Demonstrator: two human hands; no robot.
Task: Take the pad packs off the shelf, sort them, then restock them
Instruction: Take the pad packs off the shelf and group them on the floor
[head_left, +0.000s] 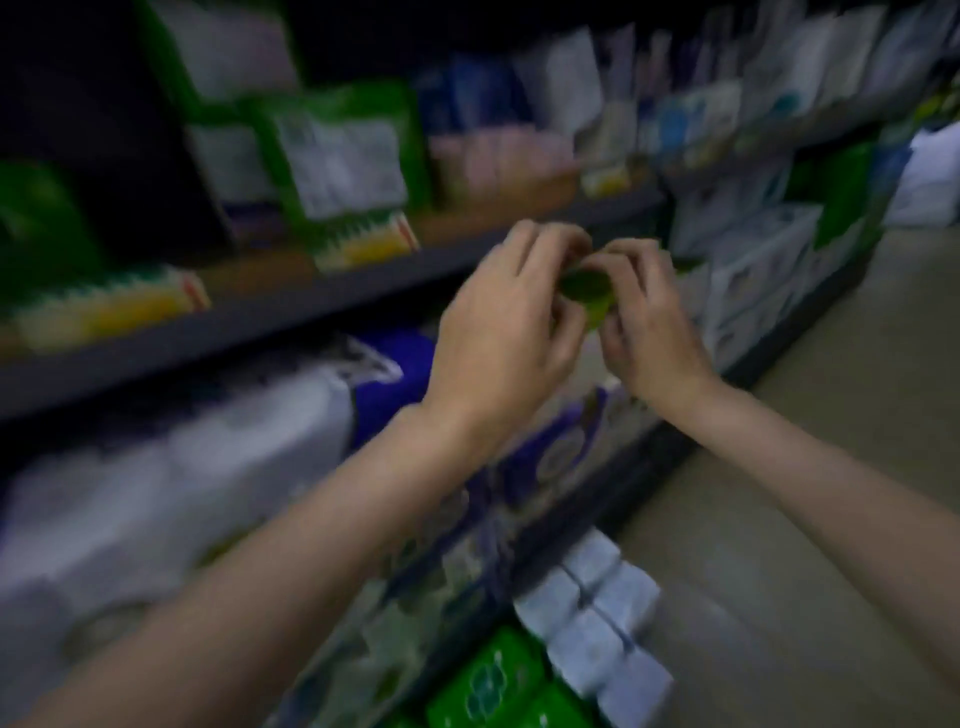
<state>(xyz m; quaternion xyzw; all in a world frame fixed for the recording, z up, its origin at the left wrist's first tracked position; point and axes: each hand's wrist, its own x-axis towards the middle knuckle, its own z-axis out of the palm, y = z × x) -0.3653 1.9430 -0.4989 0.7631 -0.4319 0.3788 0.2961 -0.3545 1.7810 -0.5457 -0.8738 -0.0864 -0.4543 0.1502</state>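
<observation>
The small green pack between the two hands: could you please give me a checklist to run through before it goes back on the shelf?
1. Left hand has a grip on the small green pack: ok.
2. Right hand holds it too: ok.
3. Pack label readable for sorting: cannot tell, picture blurred.
4. Free space on the shelf behind the hands: ok, bare board beside the green-and-white pack.
5. Sorted packs on the floor, green and pale blue, kept apart: ok.
</observation>
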